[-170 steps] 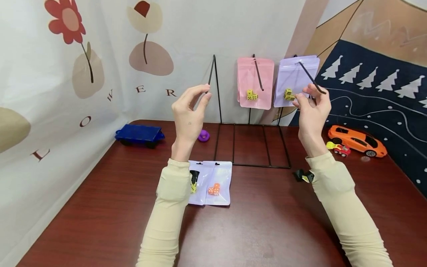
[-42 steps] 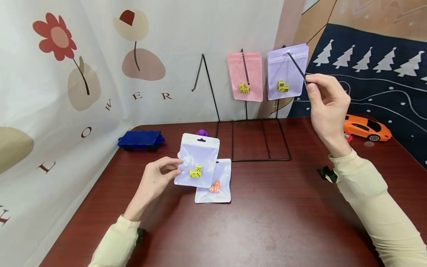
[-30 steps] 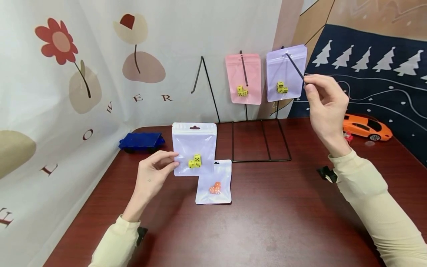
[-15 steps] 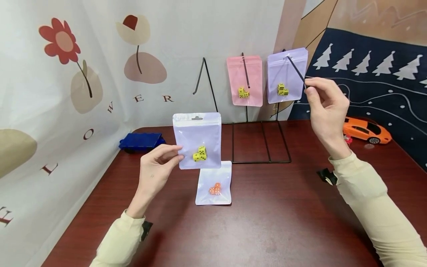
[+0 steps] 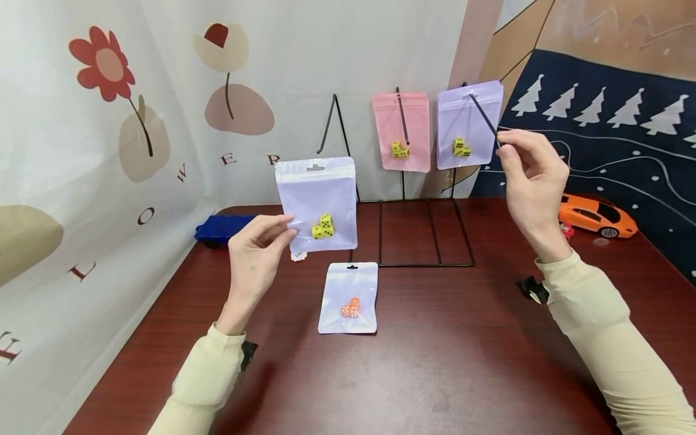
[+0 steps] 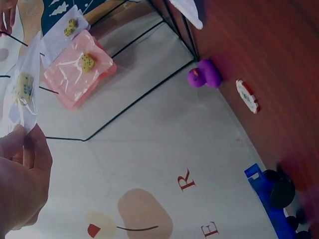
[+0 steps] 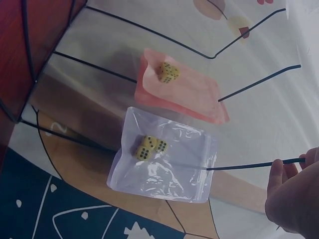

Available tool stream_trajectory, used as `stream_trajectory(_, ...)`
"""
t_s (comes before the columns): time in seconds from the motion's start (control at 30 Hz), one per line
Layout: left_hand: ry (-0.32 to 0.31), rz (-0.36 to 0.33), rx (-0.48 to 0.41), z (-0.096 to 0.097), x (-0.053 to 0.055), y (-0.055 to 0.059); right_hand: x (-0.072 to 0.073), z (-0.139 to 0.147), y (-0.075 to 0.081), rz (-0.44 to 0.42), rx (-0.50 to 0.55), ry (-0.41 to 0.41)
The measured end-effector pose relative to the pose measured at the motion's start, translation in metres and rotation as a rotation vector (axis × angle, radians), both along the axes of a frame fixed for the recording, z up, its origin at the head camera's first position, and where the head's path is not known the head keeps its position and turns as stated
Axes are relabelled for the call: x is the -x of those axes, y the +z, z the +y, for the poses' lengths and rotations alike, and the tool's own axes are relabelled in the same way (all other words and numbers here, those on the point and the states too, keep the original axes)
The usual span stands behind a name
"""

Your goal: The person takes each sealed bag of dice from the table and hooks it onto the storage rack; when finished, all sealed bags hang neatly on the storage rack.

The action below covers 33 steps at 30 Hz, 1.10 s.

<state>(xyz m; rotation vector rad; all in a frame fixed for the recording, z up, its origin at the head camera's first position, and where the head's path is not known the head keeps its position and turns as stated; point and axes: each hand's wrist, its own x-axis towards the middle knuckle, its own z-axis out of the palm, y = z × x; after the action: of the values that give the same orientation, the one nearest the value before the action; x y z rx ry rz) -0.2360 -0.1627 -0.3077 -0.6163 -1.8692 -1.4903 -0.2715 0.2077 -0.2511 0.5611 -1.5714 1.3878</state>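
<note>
My left hand (image 5: 252, 263) pinches the left edge of a pale purple zip pouch (image 5: 296, 193) with yellow dice in it. It holds the pouch upright above the table, below the left hook (image 5: 327, 124) of a black wire rack. The pouch's top slot faces forward. My right hand (image 5: 535, 184) pinches the tip of the rack's right hook (image 5: 483, 113); purple pouches (image 5: 448, 127) with yellow dice hang on that hook. Pink pouches (image 5: 387, 124) hang from the middle hook. Another pale purple pouch (image 5: 336, 287), with orange dice, lies flat on the table.
The rack's wire base (image 5: 426, 264) stands at the back of the table. A blue toy wagon (image 5: 219, 231) is at the back left, an orange toy car (image 5: 598, 216) at the right. In the left wrist view, a purple duck (image 6: 212, 73) and a white-and-red chip (image 6: 247, 96) sit near the rack.
My left hand let go of the left hook, took the pouch with yellow dice off the table and has raised it toward the rack. My right hand keeps hold of the right hook.
</note>
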Motion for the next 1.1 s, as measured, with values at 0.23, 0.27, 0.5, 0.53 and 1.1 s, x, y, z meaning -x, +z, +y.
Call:
stream_trajectory(0.23, 0.001, 0.012, -0.014, 0.000, 0.008, 0.004, 0.012, 0.006, -0.009, 0.009, -0.022, -0.010)
stream_trajectory(0.27, -0.002, 0.014, -0.013, -0.001, 0.008, 0.005, 0.014, 0.008, -0.010, 0.014, -0.026, -0.009)
stream_trajectory(0.5, -0.018, 0.021, -0.001, -0.001, 0.014, 0.007, 0.016, 0.008, -0.012, 0.039, -0.014, -0.002)
stream_trajectory(0.53, -0.016, 0.022, -0.001, -0.001, 0.015, 0.007, 0.016, 0.008, -0.011, 0.042, -0.012, -0.002)
stream_trajectory(1.1, 0.021, 0.009, -0.002, 0.015, 0.007, 0.027, 0.018, 0.007, -0.013, 0.035, -0.007, -0.007)
